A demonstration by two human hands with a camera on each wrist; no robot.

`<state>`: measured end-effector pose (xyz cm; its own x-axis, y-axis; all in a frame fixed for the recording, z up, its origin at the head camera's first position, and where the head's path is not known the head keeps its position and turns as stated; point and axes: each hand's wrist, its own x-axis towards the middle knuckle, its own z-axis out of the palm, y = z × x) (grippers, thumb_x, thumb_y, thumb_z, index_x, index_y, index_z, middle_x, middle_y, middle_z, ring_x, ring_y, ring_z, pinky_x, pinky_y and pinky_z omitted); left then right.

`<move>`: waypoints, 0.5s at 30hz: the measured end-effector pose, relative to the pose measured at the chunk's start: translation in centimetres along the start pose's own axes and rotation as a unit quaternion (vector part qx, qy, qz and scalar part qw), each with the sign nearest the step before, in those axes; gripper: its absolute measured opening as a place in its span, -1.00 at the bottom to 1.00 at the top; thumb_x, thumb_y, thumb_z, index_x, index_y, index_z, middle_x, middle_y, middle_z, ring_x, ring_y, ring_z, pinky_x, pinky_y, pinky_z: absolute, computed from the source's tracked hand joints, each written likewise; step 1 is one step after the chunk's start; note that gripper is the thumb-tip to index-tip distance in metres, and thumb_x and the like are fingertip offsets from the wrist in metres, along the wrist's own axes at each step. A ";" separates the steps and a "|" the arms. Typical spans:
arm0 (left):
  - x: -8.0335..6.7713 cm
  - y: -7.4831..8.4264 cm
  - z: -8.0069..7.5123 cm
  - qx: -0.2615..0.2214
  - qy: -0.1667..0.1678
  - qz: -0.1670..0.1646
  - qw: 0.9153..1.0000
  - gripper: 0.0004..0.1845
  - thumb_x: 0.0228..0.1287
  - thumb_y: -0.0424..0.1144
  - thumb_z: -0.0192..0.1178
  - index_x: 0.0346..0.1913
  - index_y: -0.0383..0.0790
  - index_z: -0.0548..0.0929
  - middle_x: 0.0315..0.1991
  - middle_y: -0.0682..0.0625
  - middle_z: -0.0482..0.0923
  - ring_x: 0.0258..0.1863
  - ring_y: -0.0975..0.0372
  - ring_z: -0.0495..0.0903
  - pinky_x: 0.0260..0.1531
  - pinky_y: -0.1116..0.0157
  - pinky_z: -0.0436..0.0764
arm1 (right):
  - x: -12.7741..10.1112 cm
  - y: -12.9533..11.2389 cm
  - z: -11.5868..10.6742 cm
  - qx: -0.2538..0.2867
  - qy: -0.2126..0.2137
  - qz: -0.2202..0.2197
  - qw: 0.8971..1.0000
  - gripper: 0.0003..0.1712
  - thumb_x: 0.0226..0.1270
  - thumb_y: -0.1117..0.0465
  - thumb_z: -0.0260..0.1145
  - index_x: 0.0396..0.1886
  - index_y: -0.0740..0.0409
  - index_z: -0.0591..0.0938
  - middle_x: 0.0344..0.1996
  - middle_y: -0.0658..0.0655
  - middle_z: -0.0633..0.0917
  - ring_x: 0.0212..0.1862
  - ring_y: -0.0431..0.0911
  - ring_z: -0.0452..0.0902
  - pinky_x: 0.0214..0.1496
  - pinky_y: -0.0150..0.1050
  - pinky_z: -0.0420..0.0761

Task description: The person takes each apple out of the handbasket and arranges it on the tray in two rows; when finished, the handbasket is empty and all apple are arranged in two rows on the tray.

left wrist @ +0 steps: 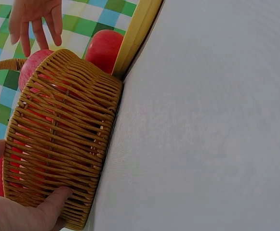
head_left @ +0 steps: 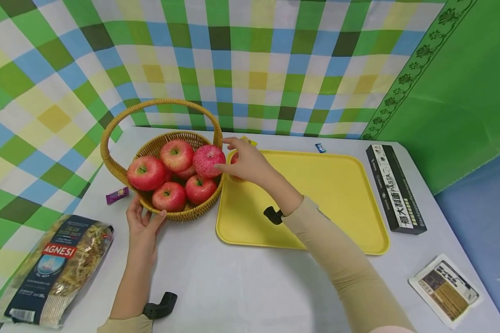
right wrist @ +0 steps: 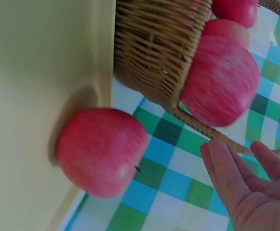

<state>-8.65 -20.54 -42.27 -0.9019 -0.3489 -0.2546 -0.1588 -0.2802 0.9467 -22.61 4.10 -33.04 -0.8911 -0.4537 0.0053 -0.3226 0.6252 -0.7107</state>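
A pasta bag [head_left: 52,273] lies left of the left hand [head_left: 143,229], which cups the wicker basket [head_left: 191,214], its fingertips partly hidden. Inside, lower apples are obscured. The right hand [head_left: 250,162], fingers and thumb apart, hovers beside the upper-right apple [head_left: 208,160], mostly covering another apple [right wrist: 101,151] behind it; its sleeve [head_left: 346,263] blocks some tray [head_left: 337,185].

1. We see red apples [head_left: 169,196], one of them bright pink with fine pale streaks.
2. We find the basket [head_left: 197,211] golden brown, its weave ribbed.
3. We see a yellow tray [head_left: 316,185] and a white tabletop [head_left: 233,286].
4. We note a cloth [head_left: 258,55] checked green, blue, white and yellow, its green border [head_left: 405,78] printed with dark vines.
5. We see a black-and-white pasta box [head_left: 396,188], a purple wrapper [head_left: 117,195] and beige sleeves [head_left: 341,259].
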 end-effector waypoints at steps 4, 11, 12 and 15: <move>0.0 0.0 0.0 -0.001 -0.001 0.000 1.000 -0.14 0.36 -0.41 0.14 0.48 0.16 -0.15 0.53 0.14 -0.27 0.49 0.18 -0.09 0.26 0.26 0.35 | 0.5 0.3 1.2 0.014 0.010 0.016 1.000 -0.06 0.09 -0.17 0.46 0.42 0.02 0.31 0.18 0.13 0.47 -0.03 -0.07 0.45 -0.09 -0.23 0.57; 0.0 0.0 0.1 -0.001 0.000 0.003 1.000 -0.14 0.36 -0.42 0.13 0.48 0.15 -0.15 0.53 0.13 -0.26 0.49 0.16 -0.09 0.26 0.25 0.36 | 1.4 0.5 3.1 -0.010 0.029 0.035 0.999 -0.04 0.05 -0.23 0.45 0.41 -0.01 0.31 0.18 0.15 0.48 0.11 -0.04 0.44 0.03 -0.17 0.55; -0.1 -0.1 0.1 -0.001 0.000 0.004 1.000 -0.14 0.36 -0.42 0.13 0.48 0.15 -0.15 0.53 0.13 -0.26 0.49 0.16 -0.09 0.25 0.25 0.36 | 1.4 0.4 3.2 -0.005 0.030 0.038 0.999 -0.04 0.05 -0.23 0.45 0.41 -0.02 0.31 0.19 0.16 0.47 0.12 -0.03 0.44 0.02 -0.15 0.57; 0.0 -0.1 0.0 0.002 0.001 0.004 1.000 -0.14 0.36 -0.41 0.14 0.48 0.15 -0.15 0.53 0.13 -0.26 0.49 0.17 -0.08 0.24 0.27 0.37 | 1.6 0.3 3.6 -0.006 0.032 0.050 0.998 -0.03 0.05 -0.25 0.44 0.42 -0.04 0.30 0.24 0.17 0.43 0.12 -0.02 0.45 0.05 -0.11 0.59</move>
<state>-8.63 -20.47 -42.31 -0.9022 -0.3534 -0.2471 -0.1528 -0.2737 0.9496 -22.94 1.24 -35.78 -0.9375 -0.3473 -0.0196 -0.2344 0.6723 -0.7022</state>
